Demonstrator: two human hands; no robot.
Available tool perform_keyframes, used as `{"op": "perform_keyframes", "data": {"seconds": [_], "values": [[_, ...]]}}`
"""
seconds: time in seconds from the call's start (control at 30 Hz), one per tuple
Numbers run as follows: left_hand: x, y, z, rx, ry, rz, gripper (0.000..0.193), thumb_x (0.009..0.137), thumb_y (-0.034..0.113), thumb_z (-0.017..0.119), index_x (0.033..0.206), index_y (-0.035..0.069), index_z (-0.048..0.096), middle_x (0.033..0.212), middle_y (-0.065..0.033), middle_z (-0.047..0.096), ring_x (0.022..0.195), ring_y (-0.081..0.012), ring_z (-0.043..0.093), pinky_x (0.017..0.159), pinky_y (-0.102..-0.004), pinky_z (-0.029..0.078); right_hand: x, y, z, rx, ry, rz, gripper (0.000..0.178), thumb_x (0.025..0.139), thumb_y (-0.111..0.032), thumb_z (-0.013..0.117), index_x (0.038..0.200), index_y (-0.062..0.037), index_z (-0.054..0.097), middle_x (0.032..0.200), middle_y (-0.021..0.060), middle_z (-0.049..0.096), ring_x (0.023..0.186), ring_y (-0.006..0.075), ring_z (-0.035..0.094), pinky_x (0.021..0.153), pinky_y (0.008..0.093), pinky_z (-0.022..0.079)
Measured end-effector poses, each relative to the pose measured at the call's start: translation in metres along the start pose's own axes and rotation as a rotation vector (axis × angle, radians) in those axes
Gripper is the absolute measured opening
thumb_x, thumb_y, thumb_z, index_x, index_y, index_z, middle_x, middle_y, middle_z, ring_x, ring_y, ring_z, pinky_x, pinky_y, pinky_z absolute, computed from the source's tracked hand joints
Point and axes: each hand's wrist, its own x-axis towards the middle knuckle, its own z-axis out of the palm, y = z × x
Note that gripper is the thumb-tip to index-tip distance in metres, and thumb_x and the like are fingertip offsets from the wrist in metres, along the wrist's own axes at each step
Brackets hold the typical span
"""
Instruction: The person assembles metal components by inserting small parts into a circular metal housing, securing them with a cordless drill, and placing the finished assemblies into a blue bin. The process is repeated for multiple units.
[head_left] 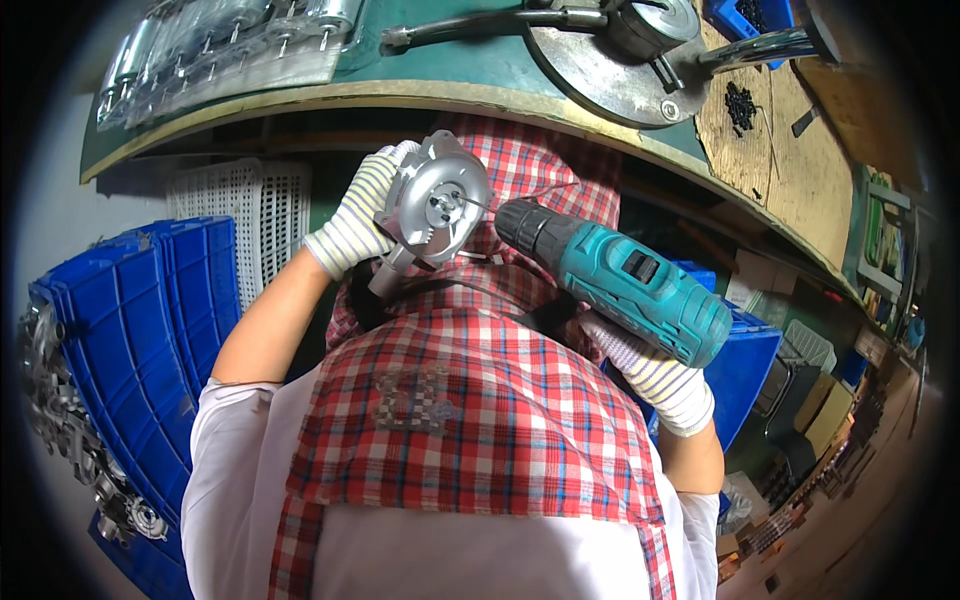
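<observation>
My left hand point(355, 215), in a striped knit glove, is closed round the edge of a round silver metal housing point(466, 180). The housing is tilted above my lap, its hub with small holes facing the drill. My right hand point(655, 372), gloved alike, grips a teal cordless drill point(640, 285) from below; the drill body hides most of its fingers. From the black chuck point(530, 230) a thin bit reaches left toward the housing's hub. Whether its tip touches a screw there, I cannot tell. A red plaid apron point(430, 420) lies under both.
Ahead runs a green-topped bench point(440, 75) with silver cylindrical motors point(240, 45) at left and a heavy round metal base point(600, 75) at right. Black screws point(740, 108) lie on the wood. Blue crates point(150, 310) and a white basket point(265, 215) stand left; another blue crate point(745, 365) is at right.
</observation>
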Motion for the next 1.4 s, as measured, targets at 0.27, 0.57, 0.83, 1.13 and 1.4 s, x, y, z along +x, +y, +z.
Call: {"op": "perform_keyframes", "data": {"seconds": [0.27, 0.57, 0.83, 1.13, 1.4], "values": [[-0.002, -0.011, 0.008, -0.129, -0.065, -0.143, 0.062, 0.064, 0.034, 0.079, 0.113, 0.004, 0.056, 0.108, -0.0147, 0.059, 0.102, -0.0311, 0.059, 0.092, -0.0393, 0.048, -0.003, -0.013, -0.002, 0.119, -0.083, 0.085, 0.039, 0.093, -0.014, 0.073, 0.131, -0.0173, 0.067, 0.132, 0.0074, 0.066, 0.12, 0.0255, 0.063, 0.104, 0.0398, 0.05], [0.009, 0.012, -0.014, 0.039, -0.527, -0.393, 0.053, 0.102, 0.024, 0.053, 0.148, 0.003, 0.038, 0.147, -0.0121, 0.048, 0.138, -0.0221, 0.044, 0.122, -0.0344, 0.028, 0.004, -0.007, 0.001, 0.716, -0.04, 0.358, 0.044, 0.092, -0.012, 0.073, 0.135, -0.0111, 0.063, 0.127, 0.0085, 0.069, 0.108, 0.0263, 0.07, 0.093, 0.0361, 0.056], [0.008, 0.011, -0.013, 0.227, -0.419, -0.244, 0.069, 0.081, 0.039, 0.074, 0.136, 0.003, 0.051, 0.133, -0.0146, 0.056, 0.126, -0.0284, 0.052, 0.113, -0.0384, 0.036, 0.041, -0.044, -0.025, -0.088, -0.077, 0.113, 0.047, 0.085, -0.018, 0.076, 0.13, -0.0105, 0.066, 0.101, 0.0131, 0.076, 0.087, 0.0283, 0.075, 0.08, 0.0342, 0.059], [0.005, 0.009, -0.007, 0.219, -0.219, -0.133, 0.063, 0.076, 0.037, 0.076, 0.124, 0.003, 0.056, 0.115, -0.0176, 0.06, 0.107, -0.0361, 0.057, 0.096, -0.0443, 0.044, 0.014, -0.019, -0.005, 0.486, -0.113, 0.364, 0.049, 0.09, -0.006, 0.075, 0.135, -0.0089, 0.058, 0.129, 0.0105, 0.066, 0.114, 0.0246, 0.066, 0.099, 0.0355, 0.054], [0.003, -0.006, 0.008, 0.231, -0.053, -0.054, 0.074, 0.052, 0.034, 0.088, 0.111, 0.004, 0.056, 0.1, -0.0164, 0.063, 0.094, -0.035, 0.064, 0.085, -0.0421, 0.053, 0.012, -0.02, -0.006, 0.115, -0.256, 0.269, 0.042, 0.092, -0.013, 0.072, 0.133, -0.018, 0.066, 0.136, 0.006, 0.063, 0.125, 0.0268, 0.059, 0.107, 0.0438, 0.047]]}}
